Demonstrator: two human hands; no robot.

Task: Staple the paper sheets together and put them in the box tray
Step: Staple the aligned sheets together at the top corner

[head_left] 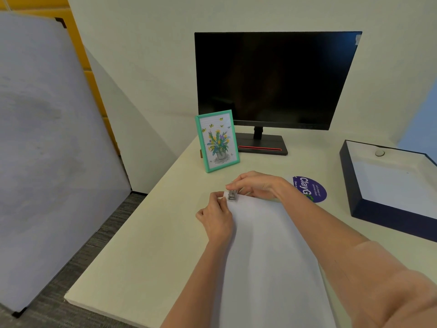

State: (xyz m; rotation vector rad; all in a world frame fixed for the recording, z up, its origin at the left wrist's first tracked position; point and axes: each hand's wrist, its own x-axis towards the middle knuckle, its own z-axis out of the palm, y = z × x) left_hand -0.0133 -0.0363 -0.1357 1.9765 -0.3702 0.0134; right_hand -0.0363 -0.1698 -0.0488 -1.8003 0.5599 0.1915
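White paper sheets point(264, 252) lie on the cream desk, running from its near edge toward the middle. My left hand point(216, 217) pinches the sheets' far left corner. My right hand point(257, 184) grips a small silver stapler point(232, 194) whose jaws sit over that same corner, right beside my left fingertips. The box tray point(359, 204), dark blue outside and white inside, rests at the right edge of the desk, apart from both hands.
A black monitor point(274, 79) on its stand occupies the back of the desk. A green-framed flower picture point(217, 140) stands in front of it, just beyond my hands. A purple round sticker point(312, 189) lies right of my right hand. A grey panel point(47, 138) leans at the left.
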